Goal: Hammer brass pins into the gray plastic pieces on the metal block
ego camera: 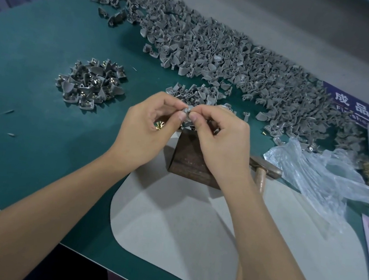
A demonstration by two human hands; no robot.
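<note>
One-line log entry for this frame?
stage: pin loading | both hands pinch gray piece above metal block | hammer idle on table

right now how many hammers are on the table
1: a wooden-handled hammer with a dull metal head lies right of the rusty metal block, partly behind the right forearm. More could be hidden under the plastic bag.

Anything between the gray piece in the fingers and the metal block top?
Nothing separate that I can see. The gray piece, pinched by left hand and right hand, sits just above the metal block. The hands themselves cover most of the block top, so it can't be fully checked.
</note>
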